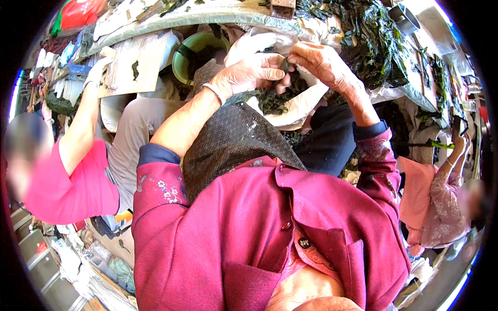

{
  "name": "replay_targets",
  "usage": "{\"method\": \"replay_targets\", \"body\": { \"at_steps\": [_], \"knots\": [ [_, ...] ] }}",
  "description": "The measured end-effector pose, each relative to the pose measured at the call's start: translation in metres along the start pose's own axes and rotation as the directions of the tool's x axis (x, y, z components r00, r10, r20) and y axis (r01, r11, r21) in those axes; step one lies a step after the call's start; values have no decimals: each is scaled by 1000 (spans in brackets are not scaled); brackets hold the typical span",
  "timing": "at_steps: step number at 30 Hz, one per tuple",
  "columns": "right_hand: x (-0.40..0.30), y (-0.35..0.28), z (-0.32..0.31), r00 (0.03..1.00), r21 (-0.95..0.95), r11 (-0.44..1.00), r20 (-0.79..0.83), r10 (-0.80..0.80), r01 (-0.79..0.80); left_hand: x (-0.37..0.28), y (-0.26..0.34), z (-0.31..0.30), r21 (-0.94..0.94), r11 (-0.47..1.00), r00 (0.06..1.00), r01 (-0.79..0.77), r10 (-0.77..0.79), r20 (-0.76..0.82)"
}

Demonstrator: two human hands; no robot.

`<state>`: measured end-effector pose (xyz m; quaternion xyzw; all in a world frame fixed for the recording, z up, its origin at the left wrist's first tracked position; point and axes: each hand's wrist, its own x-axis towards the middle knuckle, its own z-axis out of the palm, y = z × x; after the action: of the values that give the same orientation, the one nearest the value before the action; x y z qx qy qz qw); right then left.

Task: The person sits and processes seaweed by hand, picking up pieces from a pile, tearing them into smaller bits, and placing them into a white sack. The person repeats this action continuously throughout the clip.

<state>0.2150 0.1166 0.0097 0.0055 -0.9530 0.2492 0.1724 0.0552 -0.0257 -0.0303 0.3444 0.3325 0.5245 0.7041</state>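
My left hand (253, 74) and my right hand (321, 64) meet over my lap, fingertips pinching a small dark green piece of seaweed (287, 66) between them. The left fingers are partly curled around it, and the right thumb and fingertips grip its near side. Just below them a white sack (309, 102) lies with its mouth open, and loose wet seaweed (274, 103) shows inside. A dark patterned apron (237, 136) covers my lap beneath the sack. The far end of the held piece is hidden by my fingers.
A large seaweed heap (373, 50) covers the table's right side, near a metal container (405, 18) and a wooden block (283, 8). To the left stand a green bucket (181, 64) and a pale board (128, 62). Co-workers sit on both sides, one hand (97, 70) near the board.
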Motion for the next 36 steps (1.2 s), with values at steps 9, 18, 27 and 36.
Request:
{"method": "replay_targets", "body": {
  "at_steps": [9,18,27,36],
  "knots": [
    [-21,39,28,972,-202,960,-174,158,-193,-8,8,-14,167,980,931,-106,156,-330],
    [-7,27,81,933,114,963,-247,264,-242,28,-22,-23,862,485,700,-147,667,-255],
    [-15,68,92,788,997,-46,78,610,-63,43,-35,-28,929,369,612,24,730,-306],
    [-10,77,115,841,937,-343,232,489,-59,53,-42,-1,956,295,533,10,807,-254]
  ]
}}
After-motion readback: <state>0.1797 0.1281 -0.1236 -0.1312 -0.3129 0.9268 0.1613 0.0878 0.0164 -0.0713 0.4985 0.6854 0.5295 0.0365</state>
